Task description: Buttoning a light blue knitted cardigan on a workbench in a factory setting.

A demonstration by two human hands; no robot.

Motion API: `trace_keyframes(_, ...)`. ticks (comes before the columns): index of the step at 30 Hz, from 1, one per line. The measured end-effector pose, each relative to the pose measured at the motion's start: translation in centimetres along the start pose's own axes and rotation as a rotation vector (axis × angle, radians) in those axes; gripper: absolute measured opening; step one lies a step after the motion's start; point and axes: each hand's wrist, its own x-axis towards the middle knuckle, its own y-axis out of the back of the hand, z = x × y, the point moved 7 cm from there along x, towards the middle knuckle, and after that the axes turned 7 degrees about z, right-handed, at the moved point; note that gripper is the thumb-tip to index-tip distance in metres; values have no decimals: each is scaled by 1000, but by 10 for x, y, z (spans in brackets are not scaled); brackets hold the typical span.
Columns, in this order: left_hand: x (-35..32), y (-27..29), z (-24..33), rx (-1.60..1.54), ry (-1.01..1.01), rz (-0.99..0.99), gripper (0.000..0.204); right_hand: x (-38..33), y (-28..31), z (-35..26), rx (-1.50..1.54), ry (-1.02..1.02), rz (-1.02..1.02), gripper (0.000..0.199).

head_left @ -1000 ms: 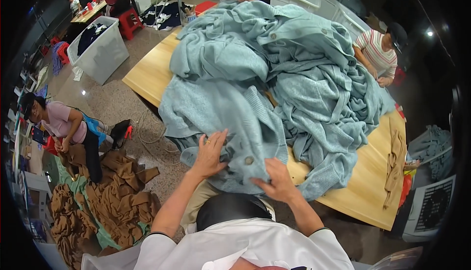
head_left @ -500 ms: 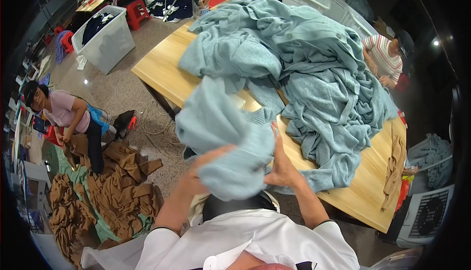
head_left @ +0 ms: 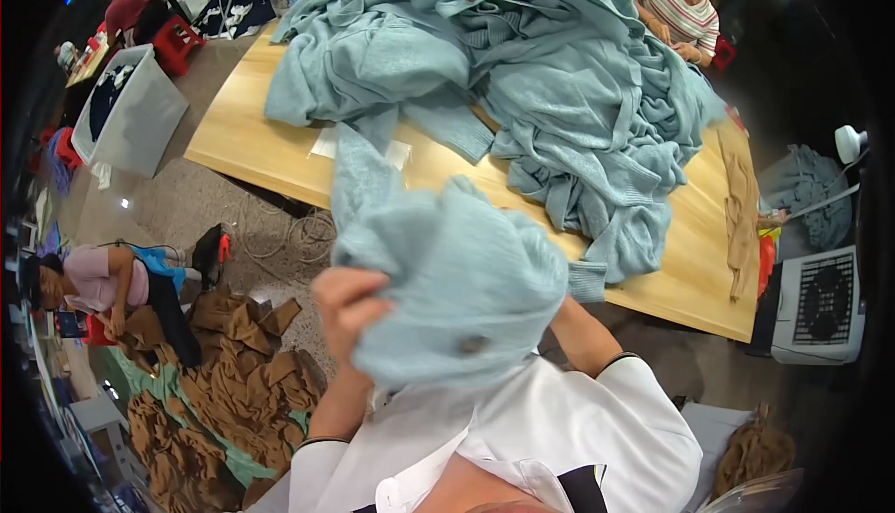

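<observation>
A light blue-green knit cardigan [head_left: 457, 280] is bunched up in front of my chest, blurred by motion, with a dark button showing low on it. My left hand [head_left: 350, 312] grips its left side with curled fingers. The right forearm goes in behind the cardigan, and the cloth hides that hand and its fingers. One sleeve-like length of the same knit [head_left: 362, 173] trails from the bundle up onto the wooden table [head_left: 233, 131]. Beyond it lies a large heap of matching blue-green knitwear [head_left: 569, 93], some pieces with dark buttons.
A brown knit strip [head_left: 741, 214] lies along the table's right edge. Brown garments [head_left: 252, 373] are piled on the floor at left beside a seated person [head_left: 107, 280]. Another person [head_left: 676, 9] works at the far right. A white bin [head_left: 140, 117] holds dark cloth.
The cardigan has been raised and spread wider, now covering my right hand. My left hand has shifted slightly left and its fingers are now plainly curled on the cloth. The view has tilted and moved.
</observation>
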Motion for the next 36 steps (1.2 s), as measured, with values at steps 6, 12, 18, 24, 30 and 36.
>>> trace_keyframes(6,-49,-8,-40,-555,822,452,39,-41,-168,-253,-251,763,-334,80)
trace_keyframes(12,-41,3,-29,-470,658,277,38,-33,-238,-274,-777,970,-340,71)
trace_keyframes(18,-87,52,-4,-527,433,96,37,-32,-187,-283,-711,956,-303,125)
trace_keyframes(24,-91,53,4,-522,205,-25,36,-46,-182,-220,-386,730,-484,171)
trace_keyframes(30,-25,-17,-10,-474,0,-96,35,-16,-135,-186,-206,645,-177,76)
trace_keyframes(36,105,-139,-30,-318,-222,-57,34,-1,-55,-213,317,236,111,58)
